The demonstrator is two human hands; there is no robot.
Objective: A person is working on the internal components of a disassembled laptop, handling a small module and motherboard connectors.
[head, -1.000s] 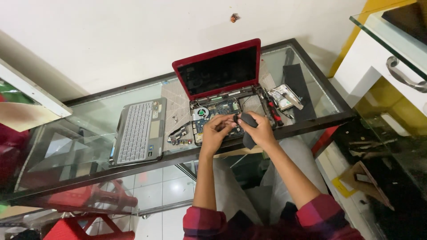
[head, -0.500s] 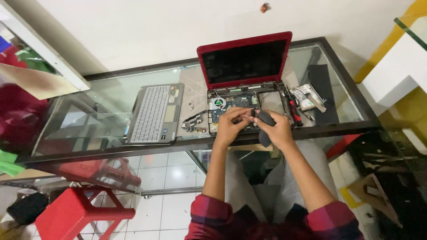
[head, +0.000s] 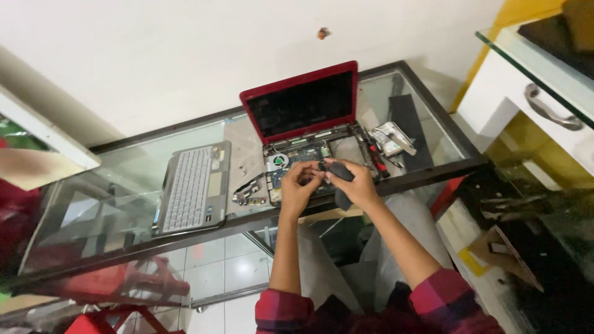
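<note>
We take the red laptop point(head: 303, 105) as our reference; it stands open on the glass desk point(head: 99, 210) with its upper case removed and the circuit board point(head: 297, 161) exposed in the base.

Directly in front of the laptop base, both our hands meet over the board. The left hand point(head: 299, 185) has its fingers point(head: 307, 175) pinched nearly closed; they appear to grip a very small part, but it is too small to identify. The right hand point(head: 354, 184) is curled around a dark rounded object point(head: 341, 175), possibly a blower or tool handle; we cannot tell which.

To the left of the laptop lies the detached grey keyboard panel point(head: 193, 187), and between the two sits a cluster of small loose parts point(head: 249, 192). To the right of the laptop lie a red-handled screwdriver point(head: 375, 156), a silver drive point(head: 391, 137) bearing a pale rectangular label, and a dark flat panel point(head: 411, 127).

Risks, in our judgement: a small part slipping from the pinch could drop into the open base or roll off the glass; pressure from either hand could strain the bare board; loose parts near the desk's front edge could be swept off by a forearm.
</note>
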